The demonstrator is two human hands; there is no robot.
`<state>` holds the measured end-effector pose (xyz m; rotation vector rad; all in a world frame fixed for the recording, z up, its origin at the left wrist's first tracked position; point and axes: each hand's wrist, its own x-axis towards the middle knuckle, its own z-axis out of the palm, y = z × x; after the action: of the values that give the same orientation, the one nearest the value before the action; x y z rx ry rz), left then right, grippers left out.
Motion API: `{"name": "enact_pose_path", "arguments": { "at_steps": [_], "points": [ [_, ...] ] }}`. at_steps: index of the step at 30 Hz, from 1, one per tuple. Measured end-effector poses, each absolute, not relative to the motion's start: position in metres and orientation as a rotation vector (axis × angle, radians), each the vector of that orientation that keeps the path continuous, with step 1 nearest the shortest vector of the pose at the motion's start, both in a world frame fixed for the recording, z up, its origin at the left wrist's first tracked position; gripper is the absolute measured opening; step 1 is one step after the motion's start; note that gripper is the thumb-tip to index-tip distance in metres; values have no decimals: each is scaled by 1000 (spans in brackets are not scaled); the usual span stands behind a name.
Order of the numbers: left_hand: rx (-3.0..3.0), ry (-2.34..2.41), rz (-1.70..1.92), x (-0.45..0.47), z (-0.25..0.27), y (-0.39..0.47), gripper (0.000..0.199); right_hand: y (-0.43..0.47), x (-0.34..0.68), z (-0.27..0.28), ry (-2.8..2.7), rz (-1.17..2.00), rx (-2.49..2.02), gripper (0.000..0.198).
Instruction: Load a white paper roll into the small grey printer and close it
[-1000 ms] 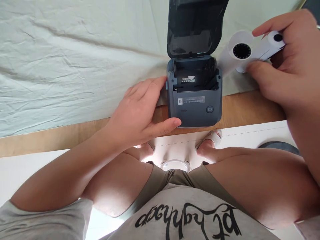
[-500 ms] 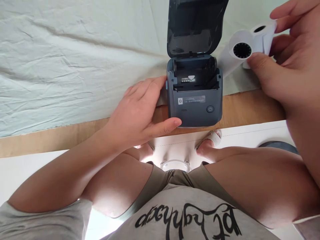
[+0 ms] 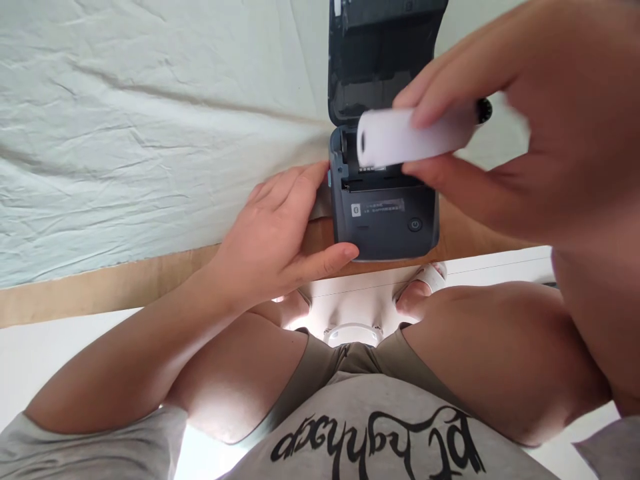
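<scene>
Where the frame begins at its bottom, a grey shirt [image 3: 380, 427] with black lettering lies nearest, above it shorts [image 3: 293, 373] and bare legs. Beyond them runs the wooden edge of the tabletop [image 3: 470, 230]. Left of centre, the left hand [image 3: 273, 230] rests against a dark printer [image 3: 385, 237], fingers along its left side, thumb on its front corner, spread rather than gripping.

Above the printer's uncovered well, right of centre, the right hand [image 3: 530, 133] pinches a white paper roll [image 3: 393, 137] between thumb and fingers, the roll lying roughly sideways and a little blurred. The two hands are well apart. The roll should be light, fairly firm yet easily creased, its smooth outside somewhat slippery; a gentle hold around its middle seems best, leaving the ends free.

Behind the fingers peeps a dark round end [image 3: 484, 110], too hidden to identify. Farther up stands the printer's raised lid [image 3: 380, 67]; pale wrinkled cloth [image 3: 160, 153] fills the upper left.
</scene>
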<state>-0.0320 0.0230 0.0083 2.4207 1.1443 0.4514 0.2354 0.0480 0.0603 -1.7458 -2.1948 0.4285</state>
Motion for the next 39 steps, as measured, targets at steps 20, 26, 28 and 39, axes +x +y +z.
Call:
{"name": "enact_pose_path", "arguments": {
  "at_steps": [20,26,28,39],
  "points": [
    [2404,1132,462,-32,9,21,80,60,229,54,-2509,159,-1505,47],
    [2430,1116,464,-33,8,21,85,55,225,57,-2420,223,-1541,44],
    [2429,1125,449,-33,9,21,84,55,224,57,-2406,222,-1543,46],
    [2439,1141,444,-29,11,19,90,58,227,56,-2409,261,-1540,44]
  ]
}}
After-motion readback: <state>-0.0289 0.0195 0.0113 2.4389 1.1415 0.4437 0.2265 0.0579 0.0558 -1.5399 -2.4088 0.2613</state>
